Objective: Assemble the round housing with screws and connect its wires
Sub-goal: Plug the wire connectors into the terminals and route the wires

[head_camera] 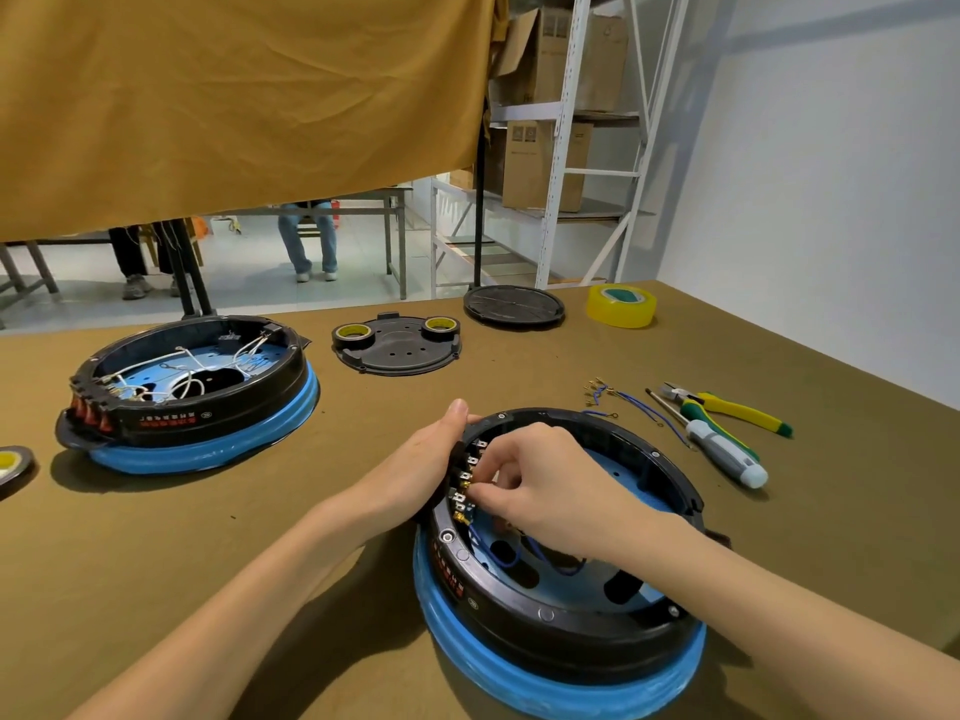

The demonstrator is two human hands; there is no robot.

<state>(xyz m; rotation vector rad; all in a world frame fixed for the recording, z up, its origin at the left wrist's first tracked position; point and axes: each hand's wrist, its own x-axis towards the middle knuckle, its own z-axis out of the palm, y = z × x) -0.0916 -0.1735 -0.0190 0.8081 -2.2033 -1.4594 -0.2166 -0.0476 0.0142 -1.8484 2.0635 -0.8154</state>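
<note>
1. Round housing [566, 631]: black ring on a blue base, near edge of the olive-covered table [363, 615], right of centre, open side up.
2. Left hand [434, 462]: wrapped on the housing's outer left wall beside the terminal row, thumb laid up along the rim, fingers curled round the outside; gripping the housing.
3. Right hand [540, 485]: reaching over the ring from the right, fingertips [480, 493] bunched and pinching at one of the brass terminals [464, 480] on the inner left wall. Exactly what sits between the fingertips too small to tell, likely a wire connector.
4. Blue wires [506, 556]: looped on the housing floor beneath the right palm, running up towards the terminals.
5. Terminal row directly between both hands: left hand outside the wall, right fingertips inside it.
6. Second housing [192, 397]: far left on the table, same black ring and blue base, white wires tangled inside.
7. Black perforated cover plate [397, 350] behind, carrying two rolls of dark tape; a round black lid [514, 305] further back, a yellow tape roll [621, 305] to its right.
8. Right of the worked housing: loose blue wires with ring lugs [631, 405], a screwdriver [722, 452] and yellow-green pliers [737, 407], lying close together.
9. Another tape roll [13, 462] at the left edge, partly cut off.
</note>
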